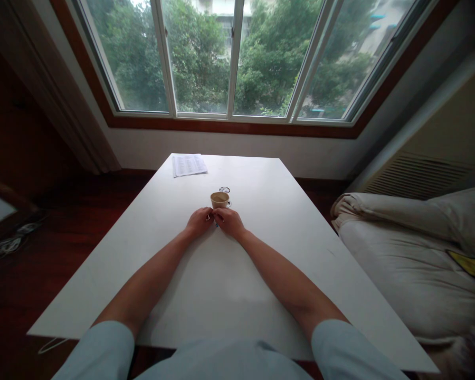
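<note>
A tan cup (220,200) stands upright on the white table (257,179), its handle toward the right. Just in front of the cup, my left hand (200,220) and my right hand (229,221) meet with their fingertips pinched together. Between the fingers is something small, with a bit of blue showing below; its kind is too small to make out. Behind the cup lies a small dark looped item (224,189), perhaps a cord or ring.
Printed sheets of paper (189,164) lie at the table's far left corner. A padded beige sofa (399,264) stands along the right side. Beyond the table is a wall with a wide window (231,58). Coiled cables (8,245) lie on the floor at left.
</note>
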Demonstrator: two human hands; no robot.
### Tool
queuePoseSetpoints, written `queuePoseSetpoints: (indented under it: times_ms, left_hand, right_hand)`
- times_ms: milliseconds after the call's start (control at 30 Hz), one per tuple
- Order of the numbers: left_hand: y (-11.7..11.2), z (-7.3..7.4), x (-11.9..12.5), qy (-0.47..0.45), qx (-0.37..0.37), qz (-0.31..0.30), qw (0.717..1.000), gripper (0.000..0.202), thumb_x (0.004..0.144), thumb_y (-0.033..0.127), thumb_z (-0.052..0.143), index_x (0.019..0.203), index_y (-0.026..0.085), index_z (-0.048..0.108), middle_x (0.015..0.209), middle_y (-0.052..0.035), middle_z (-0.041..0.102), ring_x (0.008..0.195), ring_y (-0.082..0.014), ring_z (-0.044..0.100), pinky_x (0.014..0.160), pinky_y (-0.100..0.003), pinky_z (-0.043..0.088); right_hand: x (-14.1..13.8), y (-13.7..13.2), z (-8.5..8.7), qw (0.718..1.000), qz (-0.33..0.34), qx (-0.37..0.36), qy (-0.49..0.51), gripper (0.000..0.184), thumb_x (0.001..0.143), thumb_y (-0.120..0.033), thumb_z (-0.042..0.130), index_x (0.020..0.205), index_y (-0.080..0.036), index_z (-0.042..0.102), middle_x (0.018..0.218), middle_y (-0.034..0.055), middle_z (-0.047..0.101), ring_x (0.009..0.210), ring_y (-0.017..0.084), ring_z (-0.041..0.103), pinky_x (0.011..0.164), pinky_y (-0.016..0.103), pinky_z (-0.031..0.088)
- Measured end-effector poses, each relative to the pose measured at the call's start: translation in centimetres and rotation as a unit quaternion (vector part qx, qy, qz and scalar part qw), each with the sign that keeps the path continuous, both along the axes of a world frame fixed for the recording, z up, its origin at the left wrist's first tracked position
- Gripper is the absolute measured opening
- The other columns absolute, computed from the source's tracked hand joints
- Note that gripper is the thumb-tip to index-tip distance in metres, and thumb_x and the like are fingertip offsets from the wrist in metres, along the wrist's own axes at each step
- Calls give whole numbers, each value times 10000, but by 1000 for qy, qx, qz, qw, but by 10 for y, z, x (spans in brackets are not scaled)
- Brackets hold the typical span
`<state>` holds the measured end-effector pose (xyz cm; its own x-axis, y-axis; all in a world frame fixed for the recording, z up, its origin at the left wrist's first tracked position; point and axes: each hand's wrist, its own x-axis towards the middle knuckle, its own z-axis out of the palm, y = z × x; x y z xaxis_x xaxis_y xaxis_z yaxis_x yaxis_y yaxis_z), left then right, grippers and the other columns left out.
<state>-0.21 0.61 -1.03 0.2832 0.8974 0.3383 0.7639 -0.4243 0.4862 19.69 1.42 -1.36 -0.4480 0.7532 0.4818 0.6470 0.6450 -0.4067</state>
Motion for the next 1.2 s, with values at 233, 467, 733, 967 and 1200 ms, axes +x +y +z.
queuePoseSetpoints:
  times_ms: [233, 467, 733, 967, 1200]
  left_hand:
    - [3, -6, -2, -50, 11, -9, 999, 98, 952, 163, 664, 957, 209, 751, 894, -39, 761, 802, -194, 653, 781, -313, 494]
    - [3, -7, -4, -90, 13, -12, 996, 97, 954, 198, 653, 978, 208, 747, 886, -26, 768, 766, -173, 637, 761, -305, 488]
    - [-1, -2, -3, -101, 4, 6, 995, 101, 941, 214, 666, 989, 213, 755, 875, -25, 774, 762, -174, 649, 750, -296, 492]
    - [0, -3, -3, -102, 3, 12, 995, 94, 950, 229, 668, 971, 219, 759, 865, -20, 775, 750, -174, 640, 742, -294, 481]
    - [-1, 0, -3, -102, -6, 18, 995, 143, 999, 280, 647, 984, 217, 774, 879, -29, 786, 745, -175, 634, 735, -297, 472]
  right_hand:
    - [0, -5, 9, 999, -30, -4, 12, 189, 1054, -200, 650, 1149, -247, 807, 1112, 51, 846, 1005, 198, 749, 914, 278, 519]
    - [-3, -6, 9, 999, -27, -22, -11, 215, 1041, -199, 651, 1190, -253, 797, 1116, 55, 841, 996, 208, 755, 885, 280, 521]
    - [-2, -6, 9, 998, -37, -41, -26, 229, 1031, -205, 639, 1219, -269, 752, 1063, 36, 823, 932, 205, 734, 830, 275, 495]
    - [-2, -5, 7, 998, -50, -40, -23, 173, 1040, -235, 657, 1179, -258, 758, 1020, 39, 811, 907, 197, 721, 816, 270, 476]
    - [-2, -2, 5, 998, -43, -32, -24, 135, 1050, -247, 656, 1145, -243, 751, 1042, 44, 805, 924, 190, 707, 824, 271, 467]
